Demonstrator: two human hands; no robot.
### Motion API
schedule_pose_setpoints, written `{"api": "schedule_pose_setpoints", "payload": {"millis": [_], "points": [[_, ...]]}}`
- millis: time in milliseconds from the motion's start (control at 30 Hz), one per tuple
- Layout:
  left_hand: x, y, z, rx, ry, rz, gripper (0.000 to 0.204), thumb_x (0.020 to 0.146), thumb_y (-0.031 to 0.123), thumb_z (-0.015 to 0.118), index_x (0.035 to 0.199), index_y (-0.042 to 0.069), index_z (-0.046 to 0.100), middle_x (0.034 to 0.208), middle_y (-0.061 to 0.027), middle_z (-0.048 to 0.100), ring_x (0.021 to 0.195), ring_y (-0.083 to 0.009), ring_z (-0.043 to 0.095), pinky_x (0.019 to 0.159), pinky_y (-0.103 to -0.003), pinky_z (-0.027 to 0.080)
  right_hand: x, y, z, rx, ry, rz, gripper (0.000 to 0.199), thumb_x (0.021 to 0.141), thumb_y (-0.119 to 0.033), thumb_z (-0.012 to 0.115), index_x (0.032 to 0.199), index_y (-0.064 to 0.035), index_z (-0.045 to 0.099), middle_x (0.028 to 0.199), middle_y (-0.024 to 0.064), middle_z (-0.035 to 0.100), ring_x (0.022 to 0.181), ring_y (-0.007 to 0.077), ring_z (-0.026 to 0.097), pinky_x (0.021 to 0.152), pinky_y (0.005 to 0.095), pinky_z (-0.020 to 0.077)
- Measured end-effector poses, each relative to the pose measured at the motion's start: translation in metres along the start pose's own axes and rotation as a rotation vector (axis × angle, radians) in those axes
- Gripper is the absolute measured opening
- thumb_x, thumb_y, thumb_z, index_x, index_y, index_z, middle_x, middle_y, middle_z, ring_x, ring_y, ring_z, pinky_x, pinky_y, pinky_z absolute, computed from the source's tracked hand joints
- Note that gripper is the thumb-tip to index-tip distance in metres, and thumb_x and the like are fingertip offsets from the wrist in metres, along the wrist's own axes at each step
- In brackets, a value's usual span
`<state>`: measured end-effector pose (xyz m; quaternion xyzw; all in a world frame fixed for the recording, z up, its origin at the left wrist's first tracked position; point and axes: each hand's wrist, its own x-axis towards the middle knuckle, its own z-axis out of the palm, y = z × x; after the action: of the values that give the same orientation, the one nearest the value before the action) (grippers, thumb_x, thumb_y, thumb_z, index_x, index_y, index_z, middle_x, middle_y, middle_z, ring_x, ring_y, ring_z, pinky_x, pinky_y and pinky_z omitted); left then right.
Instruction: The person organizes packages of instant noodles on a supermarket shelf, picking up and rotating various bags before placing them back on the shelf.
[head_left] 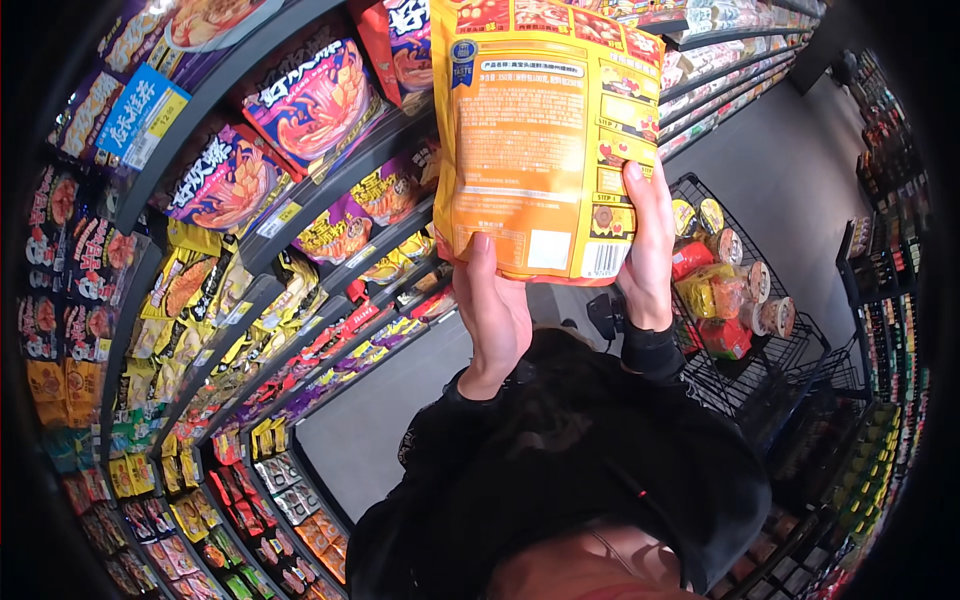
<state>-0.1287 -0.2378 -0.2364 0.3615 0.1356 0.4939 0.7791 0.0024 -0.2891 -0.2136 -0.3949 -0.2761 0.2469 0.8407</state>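
An orange and yellow food packet (pixel 530 160) is held up in front of me, its printed back turned toward me. My left hand (pixel 492 315) grips its lower left corner, the thumb lying on the front and the fingers hidden behind. My right hand (pixel 650 245) holds the lower right edge, thumb along the side, the other fingers mostly out of sight behind it. Small pictures run along the packet's top and right side, and a barcode sits at the bottom right. Both sleeves are black.
Curved-looking shelves of packaged food (pixel 320 110) rise on my left, with a blue price sign (pixel 142 112) on an upper edge. To my right stands a black wire shopping cart (pixel 770 380) holding tubs and red and yellow packets (pixel 715 290). More stocked shelves (pixel 885 290) line the far right.
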Motion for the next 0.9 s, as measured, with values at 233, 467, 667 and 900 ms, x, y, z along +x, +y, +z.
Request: {"api": "schedule_pose_setpoints", "payload": {"millis": [233,467,667,900], "points": [[-0.004,-0.031,0.030,0.058,-0.075,0.066,0.044,0.101,0.017,0.045,0.140,0.001,0.034,0.138,-0.0112,0.045,0.128,-0.0221,0.045,0.105,-0.040,0.037,0.013,-0.012,-0.043,0.190,0.034,0.044,0.042,0.100,-0.017,0.049,0.137,0.0008,0.040,0.125,0.0119,0.058,0.109,0.0158,0.060,0.091,0.0295,0.0501],[0.001,-0.067,0.052,0.221,-0.237,0.138,0.040,0.099,0.009,0.047,0.137,0.000,0.038,0.136,-0.0102,0.048,0.125,-0.0183,0.045,0.106,-0.037,0.035,0.032,-0.017,-0.094,0.182,0.125,0.077,0.040,0.102,-0.023,0.047,0.134,0.0001,0.042,0.124,0.0113,0.058,0.108,0.0162,0.061,0.090,0.0301,0.0506],[0.017,-0.088,0.090,0.143,-0.154,0.143,0.028,0.095,0.006,0.056,0.121,-0.003,0.052,0.113,-0.0077,0.062,0.100,-0.0110,0.058,0.088,-0.027,0.045,0.052,-0.023,-0.129,0.188,0.138,0.041,0.042,0.102,-0.025,0.046,0.135,0.0005,0.041,0.128,0.0121,0.056,0.111,0.0172,0.059,0.092,0.0314,0.0493],[0.027,-0.119,0.106,0.249,-0.069,0.089,0.032,0.093,0.009,0.060,0.123,-0.003,0.054,0.115,-0.0068,0.063,0.099,-0.0088,0.058,0.086,-0.024,0.045,0.070,-0.019,-0.170,0.165,0.022,-0.008,0.048,0.100,-0.028,0.050,0.137,0.0005,0.038,0.131,0.0126,0.054,0.114,0.0192,0.057,0.096,0.0333,0.0461]]}}
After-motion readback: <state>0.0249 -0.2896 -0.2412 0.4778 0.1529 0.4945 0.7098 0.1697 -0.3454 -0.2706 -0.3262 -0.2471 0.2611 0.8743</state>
